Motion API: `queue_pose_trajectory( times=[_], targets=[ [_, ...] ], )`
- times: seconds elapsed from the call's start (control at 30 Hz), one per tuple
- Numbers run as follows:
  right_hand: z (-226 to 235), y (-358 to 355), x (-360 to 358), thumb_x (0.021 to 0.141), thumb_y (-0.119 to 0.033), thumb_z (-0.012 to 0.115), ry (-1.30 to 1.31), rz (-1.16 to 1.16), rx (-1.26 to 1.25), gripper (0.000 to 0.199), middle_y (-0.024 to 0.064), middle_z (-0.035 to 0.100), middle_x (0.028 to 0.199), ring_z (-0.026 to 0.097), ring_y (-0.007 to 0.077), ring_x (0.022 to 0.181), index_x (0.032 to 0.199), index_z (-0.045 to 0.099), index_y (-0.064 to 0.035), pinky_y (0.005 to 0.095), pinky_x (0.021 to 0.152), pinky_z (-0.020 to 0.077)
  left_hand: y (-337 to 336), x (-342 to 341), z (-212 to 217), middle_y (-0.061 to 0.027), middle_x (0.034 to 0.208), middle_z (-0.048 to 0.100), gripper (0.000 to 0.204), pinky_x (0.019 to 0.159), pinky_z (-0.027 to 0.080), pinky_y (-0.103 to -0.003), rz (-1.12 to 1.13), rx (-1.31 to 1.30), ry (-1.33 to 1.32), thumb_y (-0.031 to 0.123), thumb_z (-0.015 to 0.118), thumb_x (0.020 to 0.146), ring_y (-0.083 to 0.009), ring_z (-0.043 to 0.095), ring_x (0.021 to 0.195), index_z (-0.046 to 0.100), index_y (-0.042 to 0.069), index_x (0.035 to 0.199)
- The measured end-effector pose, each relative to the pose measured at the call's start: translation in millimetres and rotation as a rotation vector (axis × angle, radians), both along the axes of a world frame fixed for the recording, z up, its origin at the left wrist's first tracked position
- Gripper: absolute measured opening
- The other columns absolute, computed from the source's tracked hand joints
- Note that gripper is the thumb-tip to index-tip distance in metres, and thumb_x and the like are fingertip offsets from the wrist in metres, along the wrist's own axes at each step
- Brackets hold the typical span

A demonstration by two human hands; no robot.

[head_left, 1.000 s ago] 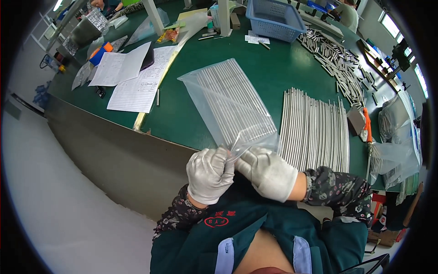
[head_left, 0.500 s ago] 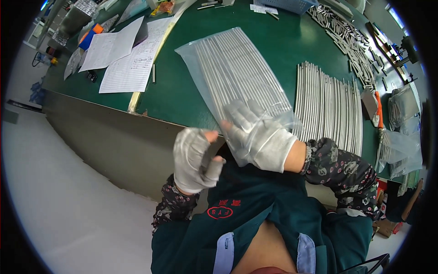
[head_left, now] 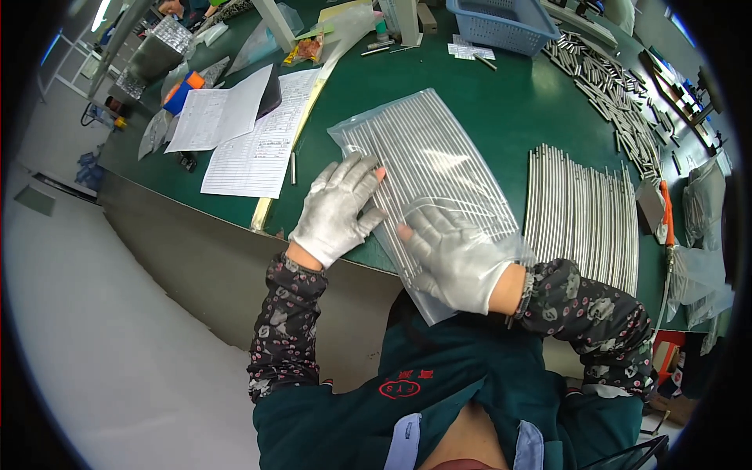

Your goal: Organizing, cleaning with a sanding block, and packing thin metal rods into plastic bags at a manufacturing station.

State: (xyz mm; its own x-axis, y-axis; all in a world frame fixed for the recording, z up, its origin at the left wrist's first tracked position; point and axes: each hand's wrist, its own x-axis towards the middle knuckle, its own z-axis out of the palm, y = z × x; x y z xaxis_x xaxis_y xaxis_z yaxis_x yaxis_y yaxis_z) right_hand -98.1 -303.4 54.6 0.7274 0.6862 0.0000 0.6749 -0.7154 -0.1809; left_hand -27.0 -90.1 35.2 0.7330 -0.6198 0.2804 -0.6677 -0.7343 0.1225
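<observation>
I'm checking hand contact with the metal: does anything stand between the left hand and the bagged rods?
Yes: the clear bag around the rods, and the white glove covering most of the left hand; one fingertip is bare. Nothing else visible intervenes.

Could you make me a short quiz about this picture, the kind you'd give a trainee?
1. True or false: the left hand wears a black glove.
2. Where is the blue basket?
A) under the bag
B) beyond the bag, farther from the person
C) on the floor
3. Fill in: the long rods outside the bag lie to its ____.

Key: 1. False, the glove is white. 2. B. 3. right.
</observation>
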Motion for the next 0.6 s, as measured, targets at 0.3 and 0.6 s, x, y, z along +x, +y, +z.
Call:
queue_pose_trajectory(
  times=[0.3,0.6],
  targets=[
    [8,-12,2,0.08,-0.034,0.054,0.044,0.138,0.117,0.065,0.0221,0.034,0.136,0.028,0.0343,0.13,0.133,0.034,-0.0002,0.0397,0.108,0.0215,14,-12,4,-0.0092,0.123,0.05,0.049,0.098,0.032,-0.048,-0.13,-0.058,-0.102,0.044,0.054,0.079,-0.0306,0.045,0.115,0.054,0.007,0.112],
    [32,-77,-63,0.069,-0.022,0.064,0.079,0.015,0.099,0.041,0.0169,0.054,0.115,0.048,0.0323,0.113,0.104,0.059,0.0,0.0416,0.096,0.0377,11,-57,-5,-0.0079,0.118,0.054,0.052,0.097,0.033,-0.049,-0.271,-0.1,-0.017,0.054,0.04,0.085,-0.0306,0.048,0.112,0.054,0.015,0.117]
  ],
)
